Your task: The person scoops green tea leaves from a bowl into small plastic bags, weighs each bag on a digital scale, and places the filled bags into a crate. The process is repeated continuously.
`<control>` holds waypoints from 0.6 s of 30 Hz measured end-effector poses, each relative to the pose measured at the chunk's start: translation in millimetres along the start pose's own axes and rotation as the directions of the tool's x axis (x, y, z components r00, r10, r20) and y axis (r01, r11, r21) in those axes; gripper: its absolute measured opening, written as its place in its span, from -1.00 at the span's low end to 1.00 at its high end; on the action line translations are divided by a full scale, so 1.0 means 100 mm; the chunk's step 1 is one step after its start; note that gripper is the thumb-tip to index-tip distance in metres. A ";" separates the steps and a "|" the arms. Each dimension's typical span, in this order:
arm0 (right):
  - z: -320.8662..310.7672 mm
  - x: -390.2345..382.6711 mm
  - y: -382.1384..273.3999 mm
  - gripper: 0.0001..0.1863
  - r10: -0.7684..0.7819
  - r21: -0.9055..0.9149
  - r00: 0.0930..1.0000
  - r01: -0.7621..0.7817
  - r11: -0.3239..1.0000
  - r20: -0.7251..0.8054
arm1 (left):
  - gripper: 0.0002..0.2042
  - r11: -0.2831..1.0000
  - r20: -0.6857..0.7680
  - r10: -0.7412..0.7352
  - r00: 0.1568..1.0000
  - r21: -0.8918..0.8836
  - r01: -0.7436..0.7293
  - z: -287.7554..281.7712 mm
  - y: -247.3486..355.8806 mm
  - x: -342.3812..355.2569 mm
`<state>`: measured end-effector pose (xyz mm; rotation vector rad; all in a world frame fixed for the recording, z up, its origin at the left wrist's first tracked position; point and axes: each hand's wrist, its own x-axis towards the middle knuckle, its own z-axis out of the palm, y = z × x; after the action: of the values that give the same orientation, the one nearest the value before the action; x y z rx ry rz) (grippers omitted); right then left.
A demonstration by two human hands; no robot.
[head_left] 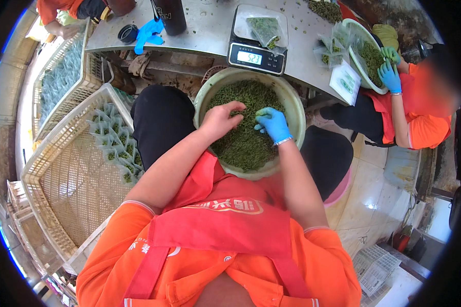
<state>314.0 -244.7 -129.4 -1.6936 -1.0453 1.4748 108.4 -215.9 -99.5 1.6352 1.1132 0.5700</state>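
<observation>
A large pale green basin (298,107) sits between my knees, holding a heap of small green peppercorn-like berries (247,146). My bare left hand (224,121) is over the left part of the heap, its thumb and fingers apart and nothing seen between them. Facing it, my right hand (273,125) wears a blue glove with its fingers curled together. A green patch shows at those fingertips; whether it is a berry cluster or a stain I cannot make out. Beyond the basin, a digital scale (256,57) on the metal table bears a clear bag of green berries (265,31).
Left of me stand a plastic crate (61,204) with several filled bags (115,140) and another crate (87,77) behind it. A tumbler (170,18) and blue glove (149,36) lie on the table (205,38). At right a gloved co-worker handles berries over a basin (354,51).
</observation>
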 end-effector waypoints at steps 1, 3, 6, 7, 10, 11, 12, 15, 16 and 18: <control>0.01 -0.09 -0.17 -0.85 0.029 0.082 0.999 -0.033 0.996 0.046 | -0.65 0.987 0.016 0.074 0.997 0.141 -0.076 -0.01 0.10 -0.02; 0.05 -0.20 -0.34 -0.84 0.013 0.179 0.994 -0.033 0.983 0.113 | -0.63 0.990 0.035 0.097 0.995 0.103 -0.100 0.03 0.13 -0.01; 0.08 -0.23 -0.39 -0.85 -0.074 0.269 0.989 0.037 0.962 0.131 | -0.59 0.979 0.053 0.192 0.980 0.051 -0.195 0.04 0.12 -0.02; 0.11 -0.28 -0.40 -0.86 -0.093 0.273 0.987 0.055 0.960 0.128 | -0.58 0.971 0.073 0.224 0.972 0.066 -0.228 0.03 0.10 -0.04; 0.15 -0.27 -0.36 -0.80 -0.212 0.296 0.976 0.189 0.936 0.047 | -0.56 1.000 0.028 0.013 1.000 0.010 -0.013 -0.01 0.24 -0.09; 0.18 -0.30 -0.40 -0.79 -0.189 0.342 0.979 0.152 0.927 0.076 | -0.56 0.996 0.047 -0.076 0.996 -0.035 0.077 -0.03 0.25 -0.13; 0.21 -0.33 -0.45 -0.78 -0.205 0.350 0.977 0.169 0.921 0.066 | -0.56 0.998 -0.011 0.024 1.000 0.063 -0.023 -0.04 0.22 -0.13; 0.26 -0.39 -0.52 -0.75 -0.266 0.329 0.962 0.231 0.916 0.066 | -0.54 0.937 -0.074 0.254 0.964 0.265 -0.227 -0.05 0.17 -0.13; 0.25 -0.38 -0.52 -0.73 -0.289 0.314 0.955 0.253 0.915 0.073 | -0.54 0.965 -0.051 0.197 0.979 0.186 -0.185 -0.06 0.17 -0.11; 0.22 -0.34 -0.56 -0.70 -0.253 0.304 0.965 0.219 0.927 0.076 | -0.56 0.996 -0.001 0.086 0.996 -0.022 -0.086 -0.08 0.22 -0.09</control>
<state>282.3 -249.4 -67.6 -1.2428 -0.9939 1.4971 106.6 -220.5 -74.9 1.6701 1.0369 0.6364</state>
